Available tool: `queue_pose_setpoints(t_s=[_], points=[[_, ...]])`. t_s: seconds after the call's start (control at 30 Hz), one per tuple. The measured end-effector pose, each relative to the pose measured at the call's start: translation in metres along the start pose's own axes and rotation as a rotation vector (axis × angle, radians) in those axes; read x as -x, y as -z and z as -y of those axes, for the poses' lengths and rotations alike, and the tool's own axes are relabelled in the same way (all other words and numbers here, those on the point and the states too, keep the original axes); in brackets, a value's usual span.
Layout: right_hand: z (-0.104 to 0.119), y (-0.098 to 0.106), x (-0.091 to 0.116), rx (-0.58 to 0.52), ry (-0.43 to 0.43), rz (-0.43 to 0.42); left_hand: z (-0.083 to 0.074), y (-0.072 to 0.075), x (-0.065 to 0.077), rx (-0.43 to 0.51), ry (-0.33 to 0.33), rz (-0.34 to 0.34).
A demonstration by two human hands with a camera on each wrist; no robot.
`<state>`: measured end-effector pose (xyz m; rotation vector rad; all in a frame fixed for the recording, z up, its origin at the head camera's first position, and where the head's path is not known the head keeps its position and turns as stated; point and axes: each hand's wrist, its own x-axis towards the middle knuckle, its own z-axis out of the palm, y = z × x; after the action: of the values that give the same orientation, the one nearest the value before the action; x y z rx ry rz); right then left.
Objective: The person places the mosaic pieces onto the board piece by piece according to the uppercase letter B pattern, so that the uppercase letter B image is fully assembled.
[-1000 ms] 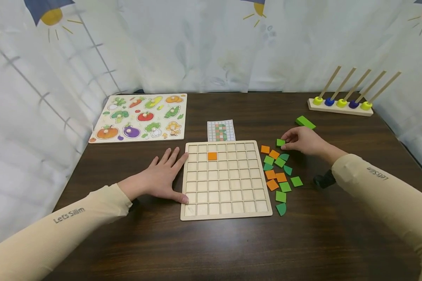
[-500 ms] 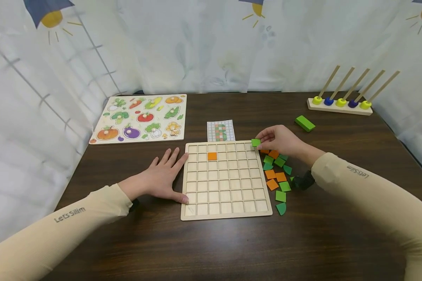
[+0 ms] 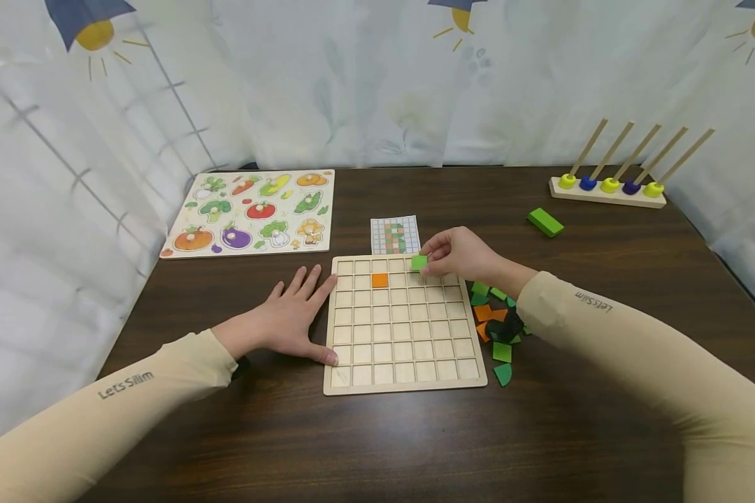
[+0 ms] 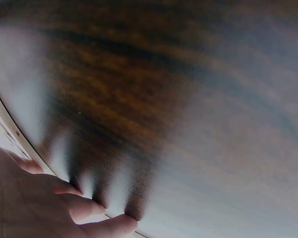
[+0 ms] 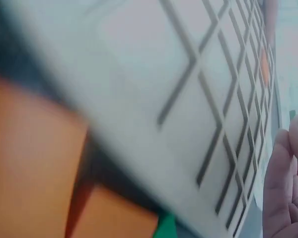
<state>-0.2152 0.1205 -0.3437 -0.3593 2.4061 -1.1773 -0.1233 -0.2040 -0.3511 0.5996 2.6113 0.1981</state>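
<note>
My right hand [image 3: 464, 253] pinches a light green square tile [image 3: 419, 263] between thumb and fingers over the far right part of a wooden grid board [image 3: 382, 388]. One orange square tile [image 3: 379, 280] lies in a cell of the board's second row. In the right wrist view the pinching fingers [image 5: 283, 173] show at the right edge. My left hand [image 3: 286, 318] is spread flat at the board's left side, thumb and forefinger touching its edge. A small printed pattern card [image 3: 395, 233] lies just beyond the board.
Several orange, light green and dark green tiles [image 3: 502, 351] lie right of the board, partly hidden by my right wrist. A green block [image 3: 546, 222] and a peg stand with rings [image 3: 607, 194] are farther right. A vegetable puzzle board [image 3: 248, 213] lies back left.
My right hand has carried the green tile leftward from the loose pile to over the board's far rows. My left hand has stayed in place.
</note>
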Motion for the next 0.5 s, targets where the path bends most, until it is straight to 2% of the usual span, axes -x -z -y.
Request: queue_pose_setpoints(t_s=[0.23,0.5], points=[[0.012,-0.017,-0.006,0.031,-0.013,0.055,-0.001,0.001,0.000,0.010,0.000,-0.002],[0.018,-0.027,-0.009,0.101,0.006,0.076,0.000,0.000,0.000,0.012,0.002,0.001]])
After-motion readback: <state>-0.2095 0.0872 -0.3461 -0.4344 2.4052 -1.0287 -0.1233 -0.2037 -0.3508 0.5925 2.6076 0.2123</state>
